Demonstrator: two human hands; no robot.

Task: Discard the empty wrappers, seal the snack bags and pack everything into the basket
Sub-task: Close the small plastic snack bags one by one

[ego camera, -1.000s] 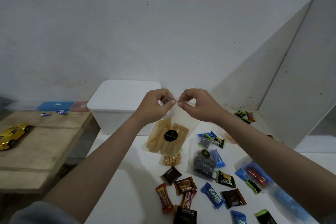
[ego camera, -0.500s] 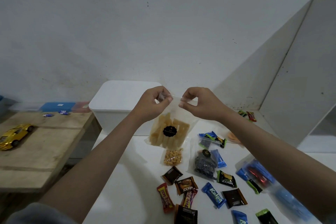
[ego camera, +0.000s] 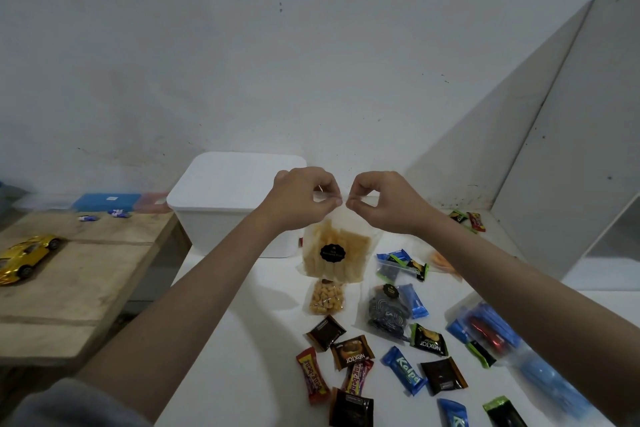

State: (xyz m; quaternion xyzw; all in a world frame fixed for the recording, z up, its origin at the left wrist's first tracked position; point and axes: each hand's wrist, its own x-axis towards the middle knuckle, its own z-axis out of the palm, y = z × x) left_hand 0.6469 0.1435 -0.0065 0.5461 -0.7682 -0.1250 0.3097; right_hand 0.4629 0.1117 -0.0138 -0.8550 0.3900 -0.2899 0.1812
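While both hands are pinching the top strip of the clear bag [ego camera: 332, 250], the left hand [ego camera: 303, 199] and right hand [ego camera: 382, 203] are now meeting almost fingertip to fingertip at the strip's middle; half a second ago they were set apart along it. Judgement: the seal is being pressed shut section by section, and is likely near done. Each thumb and forefinger is clamping film only, other fingers curled. The bag is hanging directly below the pinch, upright, its yellow sticks low in it, over the table [ego camera: 242, 340]. The basket [ego camera: 221, 215] is standing just behind and left, the loose snacks [ego camera: 353, 354] lying nearer the camera.
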